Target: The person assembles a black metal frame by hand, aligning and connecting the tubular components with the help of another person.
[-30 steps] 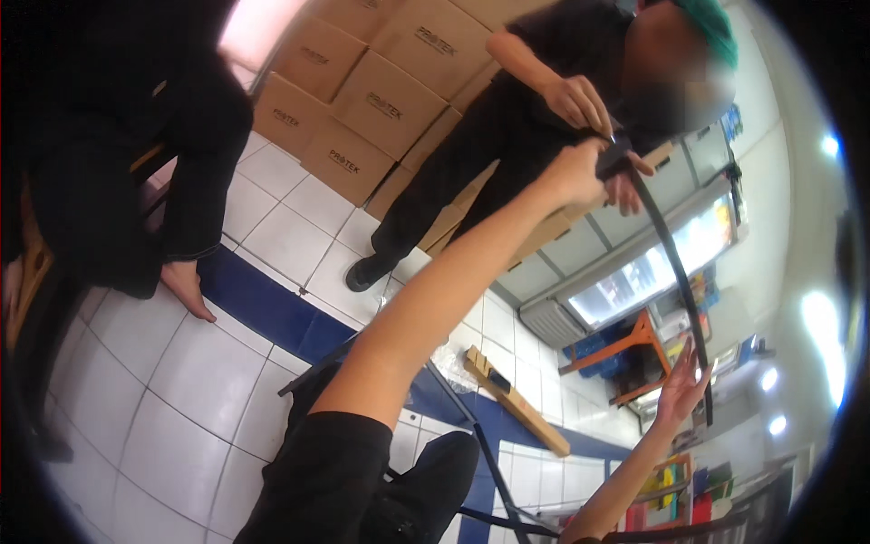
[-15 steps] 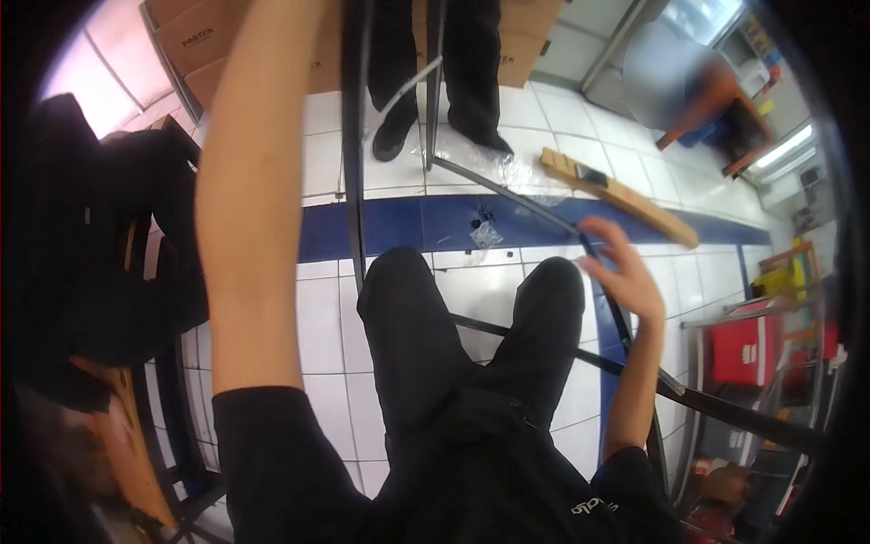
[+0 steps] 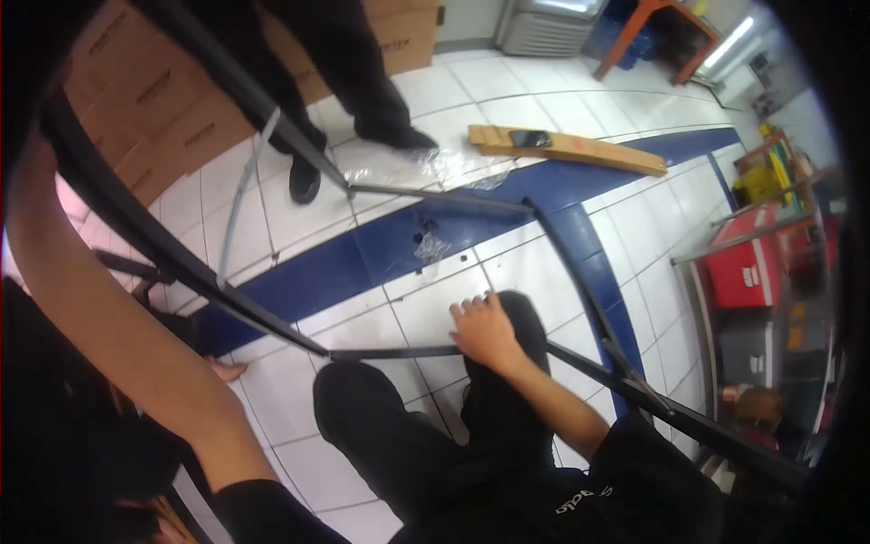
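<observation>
A black metal frame (image 3: 394, 354) of long thin bars stands around my legs. My right hand (image 3: 485, 334) lies on my right knee beside its lower crossbar, the fingers loosely stretched out and holding nothing. Whether the palm touches the bar is hidden. My left forearm (image 3: 136, 335) reaches up along the left side next to a thick upright bar (image 3: 118, 195). The left hand itself is lost past the dark rim of the picture. A thin grey strip (image 3: 249, 186) slants between two bars of the frame.
Clear plastic wrap (image 3: 399, 170) and small scraps (image 3: 433, 247) lie on the tiles. Beyond sits a long cardboard piece (image 3: 598, 156) bearing a phone (image 3: 530, 138). Another person's legs (image 3: 335, 72) stand before cardboard boxes (image 3: 145, 100). Someone else's hand (image 3: 227, 369) shows at left; a rack with a red box (image 3: 739, 263), right.
My right hand has left the frame's corner and come down onto my right knee. My left arm now lies farther left. The view has turned, so the frame appears slanted.
</observation>
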Demonstrator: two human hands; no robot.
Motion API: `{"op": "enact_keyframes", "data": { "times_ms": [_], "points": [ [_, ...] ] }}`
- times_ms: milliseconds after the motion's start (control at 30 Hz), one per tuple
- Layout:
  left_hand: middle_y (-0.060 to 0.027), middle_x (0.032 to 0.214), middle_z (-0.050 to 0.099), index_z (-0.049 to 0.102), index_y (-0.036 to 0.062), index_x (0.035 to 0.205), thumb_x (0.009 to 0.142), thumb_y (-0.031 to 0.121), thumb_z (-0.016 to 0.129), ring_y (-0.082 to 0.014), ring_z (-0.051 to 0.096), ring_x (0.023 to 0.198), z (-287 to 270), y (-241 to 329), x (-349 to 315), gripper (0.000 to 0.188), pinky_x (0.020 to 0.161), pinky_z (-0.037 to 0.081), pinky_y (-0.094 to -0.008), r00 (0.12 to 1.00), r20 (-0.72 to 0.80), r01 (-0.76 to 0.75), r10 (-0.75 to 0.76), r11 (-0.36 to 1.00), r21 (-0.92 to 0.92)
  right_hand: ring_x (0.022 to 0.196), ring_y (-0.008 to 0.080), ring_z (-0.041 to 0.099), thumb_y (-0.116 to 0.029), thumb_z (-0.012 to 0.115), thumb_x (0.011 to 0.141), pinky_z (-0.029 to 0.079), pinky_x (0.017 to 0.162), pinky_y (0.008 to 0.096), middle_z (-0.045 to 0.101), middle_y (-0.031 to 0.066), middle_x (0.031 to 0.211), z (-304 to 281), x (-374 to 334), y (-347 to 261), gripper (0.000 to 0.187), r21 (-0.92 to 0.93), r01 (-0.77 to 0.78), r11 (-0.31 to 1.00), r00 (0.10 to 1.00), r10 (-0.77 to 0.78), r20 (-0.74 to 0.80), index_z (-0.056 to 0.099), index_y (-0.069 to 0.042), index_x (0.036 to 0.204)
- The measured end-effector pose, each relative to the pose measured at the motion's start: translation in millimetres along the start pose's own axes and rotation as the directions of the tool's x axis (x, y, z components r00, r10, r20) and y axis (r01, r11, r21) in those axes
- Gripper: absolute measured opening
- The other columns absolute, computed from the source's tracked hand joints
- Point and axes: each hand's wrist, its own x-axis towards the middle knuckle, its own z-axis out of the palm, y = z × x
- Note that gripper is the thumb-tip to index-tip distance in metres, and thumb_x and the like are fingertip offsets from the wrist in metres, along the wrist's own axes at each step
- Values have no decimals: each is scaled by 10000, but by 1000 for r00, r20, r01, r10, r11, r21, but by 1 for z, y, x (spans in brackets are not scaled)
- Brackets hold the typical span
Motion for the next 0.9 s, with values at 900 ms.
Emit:
{"op": "enact_keyframes", "data": {
  "times_ms": [900],
  "points": [
    [-163,1256,576,458,-46,1364,964,140,660,-197,534,1206,-70,72,41,485,1035,403,-300,734,491,598,-469,790,-138,960,349,663,-260,701,867,525,857,417,693,171,989,-366,-430,-17,261,775,-528,347,837,369,404,681,-32,991]
  ]
}}
